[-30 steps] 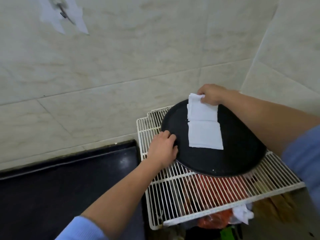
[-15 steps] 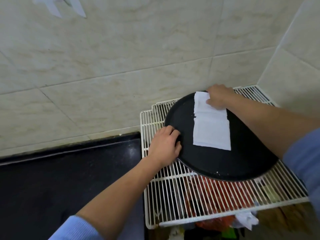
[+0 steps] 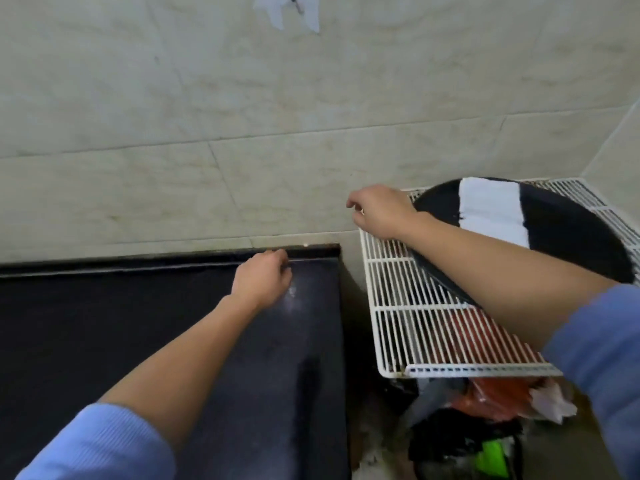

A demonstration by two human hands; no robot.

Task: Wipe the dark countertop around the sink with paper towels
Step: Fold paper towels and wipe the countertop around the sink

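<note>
Head view: the paper towel [image 3: 491, 209] is in neither hand. It lies flat on a dark round tray [image 3: 571, 237] well to the right of my right hand [image 3: 379, 213], and farther still from my left hand [image 3: 261, 280].

Right hand hovers over the back left corner of the white wire rack [image 3: 415, 327]. Its fingers are loosely curled with nothing in them, and the forearm crosses the tray's near edge.

Left hand sits on the dark countertop [image 3: 138, 323] at its far right corner, with the knuckles up against the raised back lip. The fingers are curled under and the palm is hidden, so I cannot tell if it grips anything.

The tray rests tilted on the rack and carries only the towel. Under the rack I see red plastic [image 3: 495, 396], a crumpled pale scrap [image 3: 550, 403] and something bright green [image 3: 493, 457], all too blurred to identify.

The towel is white, a folded rectangular strip, smooth, running from the tray's far rim toward its middle.
</note>
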